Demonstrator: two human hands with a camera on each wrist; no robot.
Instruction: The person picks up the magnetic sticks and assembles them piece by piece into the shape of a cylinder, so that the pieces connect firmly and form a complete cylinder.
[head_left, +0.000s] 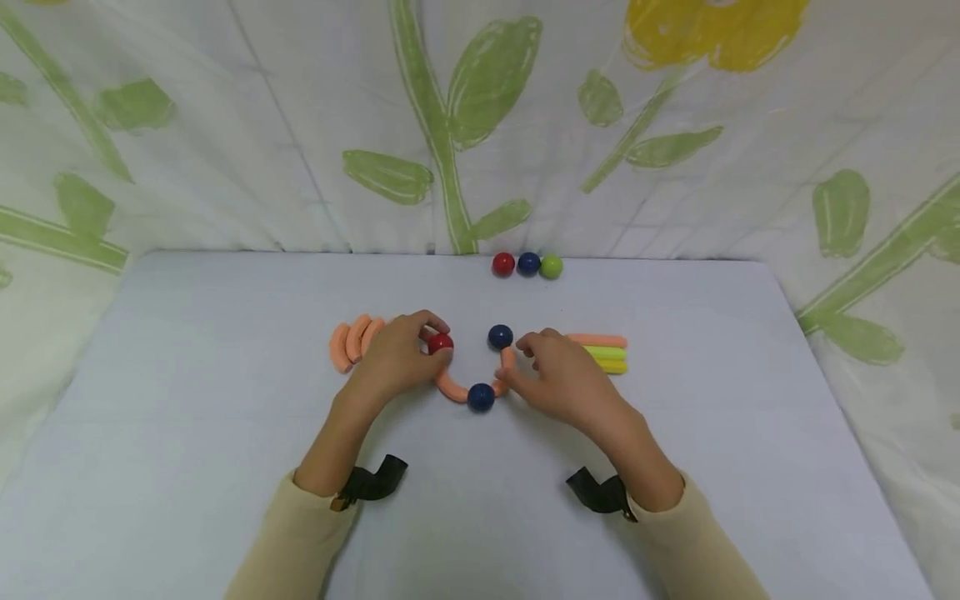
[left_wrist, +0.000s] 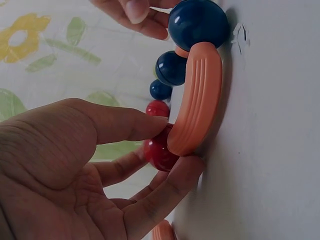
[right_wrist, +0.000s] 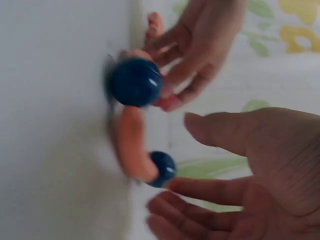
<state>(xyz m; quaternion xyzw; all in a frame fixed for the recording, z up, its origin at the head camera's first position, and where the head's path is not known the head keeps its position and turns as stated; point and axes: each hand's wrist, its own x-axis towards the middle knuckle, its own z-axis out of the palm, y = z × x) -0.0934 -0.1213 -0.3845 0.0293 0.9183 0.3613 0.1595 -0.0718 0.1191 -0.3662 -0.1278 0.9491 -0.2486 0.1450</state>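
Pinching the red ball (head_left: 441, 343) at one end of the orange arc (left_wrist: 202, 95) with our left hand (head_left: 401, 354), right hand (head_left: 562, 377) relaxed and empty beside the middle blue ball (head_left: 500, 337), we risk detaching that arc from the nearest blue ball (head_left: 481, 397) by twisting.

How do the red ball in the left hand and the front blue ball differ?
Hold: the left hand grips the red ball; no hand touches the front blue ball.
Place: the red ball is at one orange curve's far end; the front blue ball sits between two curves.
Shared: both round and glossy.
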